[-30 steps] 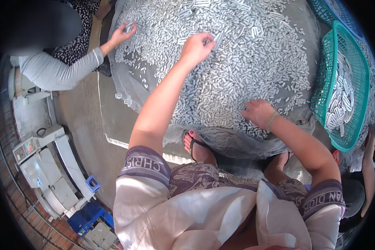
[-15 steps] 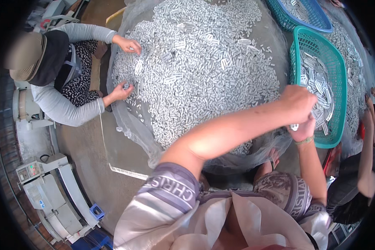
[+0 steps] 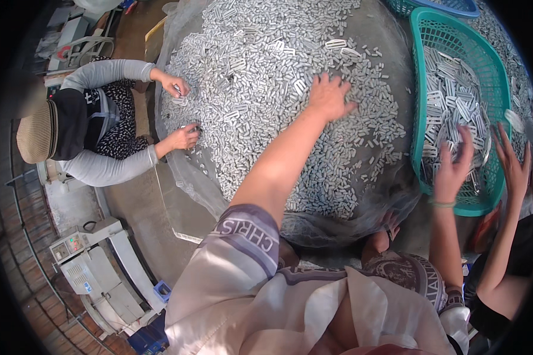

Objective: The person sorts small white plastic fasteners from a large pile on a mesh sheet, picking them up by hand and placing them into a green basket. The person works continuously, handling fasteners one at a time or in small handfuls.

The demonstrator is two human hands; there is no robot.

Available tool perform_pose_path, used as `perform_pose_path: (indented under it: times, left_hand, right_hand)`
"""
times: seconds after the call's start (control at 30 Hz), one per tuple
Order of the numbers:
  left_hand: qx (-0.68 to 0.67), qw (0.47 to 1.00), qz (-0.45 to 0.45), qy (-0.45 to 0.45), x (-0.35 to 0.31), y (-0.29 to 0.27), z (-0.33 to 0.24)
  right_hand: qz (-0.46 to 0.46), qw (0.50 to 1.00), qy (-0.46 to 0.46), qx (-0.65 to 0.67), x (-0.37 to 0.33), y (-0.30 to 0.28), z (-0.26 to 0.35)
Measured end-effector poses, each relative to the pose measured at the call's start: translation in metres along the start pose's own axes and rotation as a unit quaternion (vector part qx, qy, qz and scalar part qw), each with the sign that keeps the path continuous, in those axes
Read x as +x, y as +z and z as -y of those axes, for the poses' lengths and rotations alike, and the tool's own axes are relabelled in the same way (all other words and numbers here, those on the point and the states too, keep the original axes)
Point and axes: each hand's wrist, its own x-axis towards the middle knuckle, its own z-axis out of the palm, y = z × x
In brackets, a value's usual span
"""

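My left hand (image 3: 330, 99) reaches over a wide heap of small grey metal pieces (image 3: 278, 142), fingers spread. Just left of it lies a flat slotted metal piece (image 3: 300, 87), and I see nothing in that hand. At the right, my right hand (image 3: 453, 168) is raised over a green plastic basket (image 3: 417, 89), its fingers apart and slightly bent, holding nothing visible. Many longer, flat slotted metal pieces (image 3: 438, 118) fill the basket's bottom. More such slotted pieces (image 3: 336, 44) are scattered on the heap.
A co-worker (image 3: 95, 124) at the left has both hands at the heap's edge. Another person's hand (image 3: 514, 163) is beside the basket's right rim. Clear sheeting (image 3: 314, 228) borders the heap. A blue basket (image 3: 459, 8) stands beyond; a grey machine (image 3: 95, 272) is lower left.
My hands were together by the basket with a metal piece. They have parted: the left moved out over the heap, the right over the basket. Another person's hand has come up beside the basket.
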Motion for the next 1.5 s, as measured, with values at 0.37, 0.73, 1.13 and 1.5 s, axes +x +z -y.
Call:
perform_pose_path:
  times: [0.37,0.73,1.13,1.5]
  left_hand:
    - [-0.136,0.982,0.027,-0.130,-0.130,-0.043,0.044]
    - [-0.021,0.986,0.083,-0.141,-0.091,-0.005,-0.006]
    - [-0.048,0.979,-0.084,-0.177,-0.013,-0.026,0.041]
    - [-0.188,0.979,0.055,-0.053,-0.085,-0.009,-0.054]
  right_hand:
    - [0.369,0.899,0.195,0.130,-0.086,0.092,-0.012]
    - [0.282,0.928,0.210,0.120,-0.088,0.156,-0.046]
    - [0.280,0.899,0.298,0.155,-0.083,0.136,-0.060]
    - [0.227,0.913,0.318,0.118,-0.070,0.125,-0.085]
